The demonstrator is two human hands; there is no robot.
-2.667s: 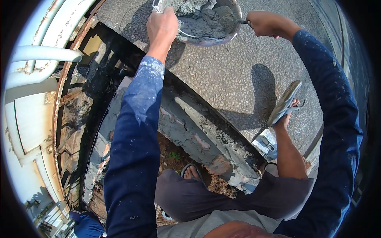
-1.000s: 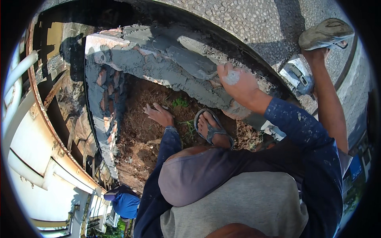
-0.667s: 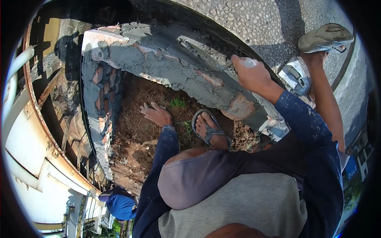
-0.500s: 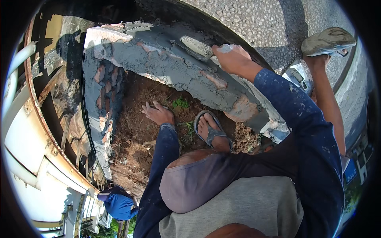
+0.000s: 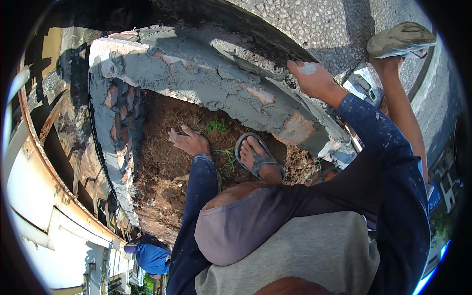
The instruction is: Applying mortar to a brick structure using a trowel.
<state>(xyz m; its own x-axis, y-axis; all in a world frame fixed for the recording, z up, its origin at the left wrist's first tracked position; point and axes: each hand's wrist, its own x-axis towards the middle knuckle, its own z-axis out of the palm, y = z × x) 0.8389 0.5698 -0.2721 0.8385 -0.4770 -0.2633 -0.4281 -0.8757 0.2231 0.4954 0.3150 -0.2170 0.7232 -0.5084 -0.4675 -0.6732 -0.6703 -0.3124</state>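
Note:
My right hand (image 5: 314, 81) is closed around the handle of a trowel at the outer side of a low curved brick wall (image 5: 196, 81). The trowel's blade blends with the grey mortar and is hard to make out. Wet mortar coats the wall's top and inner side, with patches of reddish brick showing through. Over the soil (image 5: 164, 123) inside the curve, my left hand (image 5: 191, 141) hangs with fingers spread, holding nothing. A small green plant (image 5: 215, 125) grows beside it.
My sandalled foot (image 5: 258, 157) stands on the soil inside the wall; my other foot, in a sandal (image 5: 400, 40), rests on the pebbled paving (image 5: 314, 29) outside. A person in blue (image 5: 151, 256) is at the lower left, near a rusty-edged metal structure (image 5: 54, 196).
My right hand has moved right along the wall with the trowel, whose blade has turned less visible. My left hand stays spread; the whole view has shifted slightly.

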